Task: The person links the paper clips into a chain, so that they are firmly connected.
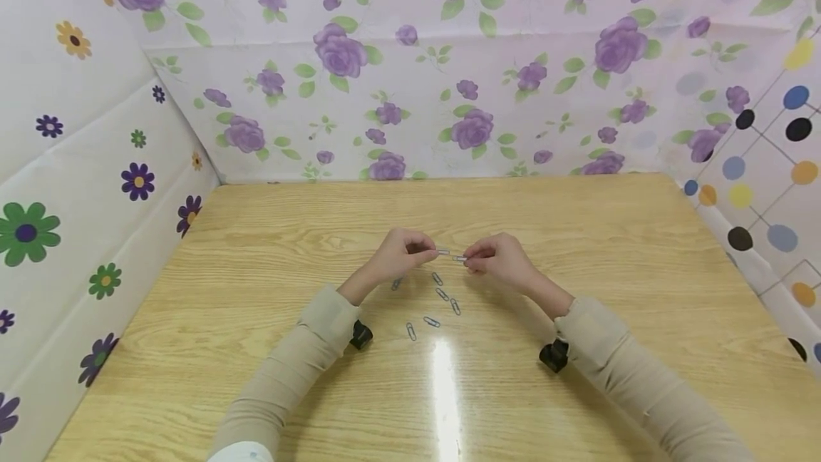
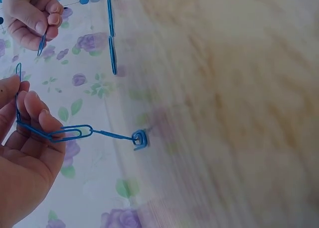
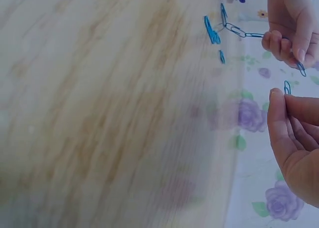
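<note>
Thumb and fingers of my left hand [image 1: 399, 254] pinch a blue paper clip [image 1: 444, 252], which is the top link of a chain of paper clips [image 2: 75, 132]. That chain hangs from the hand, and its lower end [image 1: 396, 284] rests on the table. Opposite it, my right hand [image 1: 504, 261] pinches a single paper clip [image 3: 287, 87] between thumb and fingertips. The tips of the two held clips face each other across a small gap, apart. Below the hands, several loose paper clips [image 1: 442, 294] lie scattered on the table.
The wooden table [image 1: 256, 234] has a light glare streak near the front. Another loose paper clip [image 1: 411, 331] lies nearest the wearer. A flowered cloth [image 1: 385, 120] stands behind the table, and patterned cloths flank its left and right sides.
</note>
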Demonstrator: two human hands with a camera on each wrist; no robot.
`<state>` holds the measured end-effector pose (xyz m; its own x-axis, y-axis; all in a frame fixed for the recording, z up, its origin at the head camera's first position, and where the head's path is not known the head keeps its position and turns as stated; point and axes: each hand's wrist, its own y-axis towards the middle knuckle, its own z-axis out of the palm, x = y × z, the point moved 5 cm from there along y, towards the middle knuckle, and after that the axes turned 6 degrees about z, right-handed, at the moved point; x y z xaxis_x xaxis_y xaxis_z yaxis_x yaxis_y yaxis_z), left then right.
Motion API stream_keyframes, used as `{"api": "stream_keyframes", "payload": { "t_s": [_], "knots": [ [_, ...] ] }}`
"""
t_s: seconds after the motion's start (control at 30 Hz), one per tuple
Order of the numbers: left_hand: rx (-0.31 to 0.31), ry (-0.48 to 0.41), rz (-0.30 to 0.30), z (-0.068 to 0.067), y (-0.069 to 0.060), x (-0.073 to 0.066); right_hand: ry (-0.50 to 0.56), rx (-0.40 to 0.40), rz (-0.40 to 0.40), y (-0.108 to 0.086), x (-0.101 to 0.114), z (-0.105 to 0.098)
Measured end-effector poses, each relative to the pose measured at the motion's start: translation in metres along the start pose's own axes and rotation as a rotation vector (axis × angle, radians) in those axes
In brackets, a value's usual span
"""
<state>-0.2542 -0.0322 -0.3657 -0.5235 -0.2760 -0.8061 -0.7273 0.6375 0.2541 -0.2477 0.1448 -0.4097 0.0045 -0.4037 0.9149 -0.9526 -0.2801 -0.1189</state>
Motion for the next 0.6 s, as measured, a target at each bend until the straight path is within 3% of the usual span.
{"api": "stream_keyframes", "payload": {
  "t_s": [0.27,0.5,0.6],
  "knots": [
    [-0.003,-0.006,0.021,0.003,0.002,-0.005,0.029,-0.039,0.019,-0.002,0.012,0.002],
    [-0.014,0.013,-0.005,0.014,0.012,0.034,-0.024,-0.089,-0.008,-0.001,0.018,0.005],
    [-0.021,0.025,-0.024,0.015,0.013,0.034,-0.05,-0.102,-0.024,-0.001,0.02,0.006]
  ]
}}
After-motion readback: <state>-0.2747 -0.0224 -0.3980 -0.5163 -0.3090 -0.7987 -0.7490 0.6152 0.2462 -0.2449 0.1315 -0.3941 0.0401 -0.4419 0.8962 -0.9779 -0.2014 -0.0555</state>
